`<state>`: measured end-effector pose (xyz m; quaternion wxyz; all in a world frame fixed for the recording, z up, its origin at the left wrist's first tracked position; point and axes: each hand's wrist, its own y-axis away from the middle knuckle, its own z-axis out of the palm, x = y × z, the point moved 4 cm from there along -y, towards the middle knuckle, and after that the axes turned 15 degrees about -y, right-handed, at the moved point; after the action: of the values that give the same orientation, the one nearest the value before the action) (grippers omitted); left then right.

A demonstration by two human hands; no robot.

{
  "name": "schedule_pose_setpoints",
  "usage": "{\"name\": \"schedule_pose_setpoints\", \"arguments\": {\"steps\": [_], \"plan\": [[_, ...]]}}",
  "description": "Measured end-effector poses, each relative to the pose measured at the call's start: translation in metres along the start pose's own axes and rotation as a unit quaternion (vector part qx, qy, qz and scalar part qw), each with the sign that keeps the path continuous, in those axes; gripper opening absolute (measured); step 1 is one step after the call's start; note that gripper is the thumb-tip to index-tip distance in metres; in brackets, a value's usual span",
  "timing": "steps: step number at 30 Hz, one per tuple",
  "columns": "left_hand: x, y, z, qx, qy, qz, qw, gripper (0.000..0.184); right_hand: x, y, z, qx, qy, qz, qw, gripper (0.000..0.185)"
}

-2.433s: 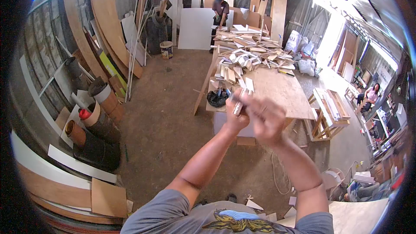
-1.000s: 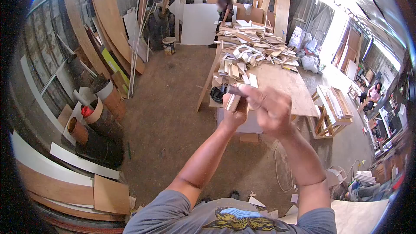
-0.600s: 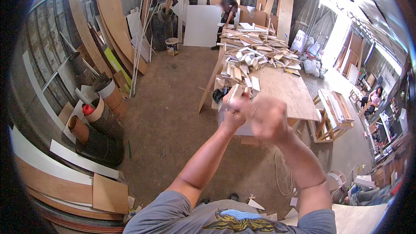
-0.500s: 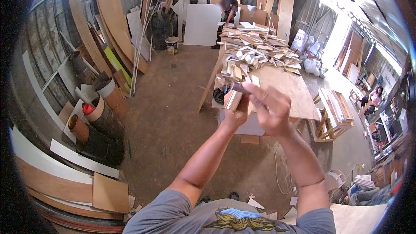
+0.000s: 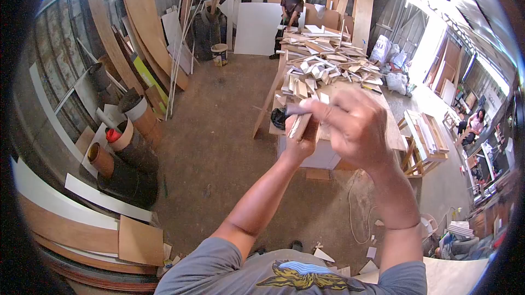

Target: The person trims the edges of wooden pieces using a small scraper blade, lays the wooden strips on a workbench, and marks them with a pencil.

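In front of my chest, my left hand (image 5: 302, 148) is wrapped round a short wooden block (image 5: 298, 126) with a whitish, rough-looking edge. My right hand (image 5: 358, 128) is closed, its thumb and fingers pinching a small dark brown piece (image 5: 296, 109) that looks like folded sandpaper. That piece lies at the far end of the block, apparently touching it. Fingers of the left hand are partly hidden behind the block. Beyond both hands, a wooden worktable (image 5: 361, 101) carries a heap of wood offcuts (image 5: 328, 57).
Another person (image 5: 291, 8) stands at the table's far end; a seated person (image 5: 474, 123) is at the right. A small stand (image 5: 424, 139) holds wood strips. Boards (image 5: 141, 240) and drums (image 5: 131, 147) line the left. A cord (image 5: 351, 213) lies on the floor.
My right hand has moved nearer and slightly right, its wrist raised and more bent. The left hand keeps the block in about the same place. The far person's posture has shifted.
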<state>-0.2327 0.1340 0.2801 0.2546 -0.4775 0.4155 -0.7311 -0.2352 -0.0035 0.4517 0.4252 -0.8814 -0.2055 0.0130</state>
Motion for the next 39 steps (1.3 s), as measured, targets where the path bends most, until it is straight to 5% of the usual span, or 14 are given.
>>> {"name": "schedule_pose_setpoints", "arguments": {"steps": [7, 12, 18, 25, 34, 37, 39], "plan": [[-0.006, 0.008, 0.006, -0.072, 0.097, -0.042, 0.992, 0.02, -0.008, -0.017, -0.011, -0.096, 0.039, 0.02, 0.994, 0.023], [0.002, 0.004, 0.007, -0.076, 0.022, 0.058, 0.995, 0.026, -0.016, -0.02, -0.012, -0.095, 0.014, -0.037, 0.995, 0.026], [0.025, -0.004, 0.002, -0.107, 0.037, -0.025, 0.993, 0.029, -0.026, -0.016, -0.011, -0.148, 0.043, -0.044, 0.987, 0.01], [0.028, 0.001, 0.0, -0.11, 0.033, -0.049, 0.992, 0.026, -0.029, -0.008, -0.008, -0.145, 0.033, -0.034, 0.988, 0.013], [0.012, 0.021, -0.011, -0.025, 0.082, -0.094, 0.992, 0.008, -0.022, -0.002, -0.005, -0.133, -0.023, 0.061, 0.989, 0.025], [0.007, 0.027, -0.023, -0.008, 0.121, -0.117, 0.986, 0.01, 0.0, 0.012, 0.009, -0.007, -0.034, 0.084, 0.996, 0.032], [0.004, 0.028, -0.034, 0.022, 0.137, -0.13, 0.982, 0.013, 0.016, 0.033, 0.026, 0.042, -0.168, 0.153, 0.973, 0.027]]}}
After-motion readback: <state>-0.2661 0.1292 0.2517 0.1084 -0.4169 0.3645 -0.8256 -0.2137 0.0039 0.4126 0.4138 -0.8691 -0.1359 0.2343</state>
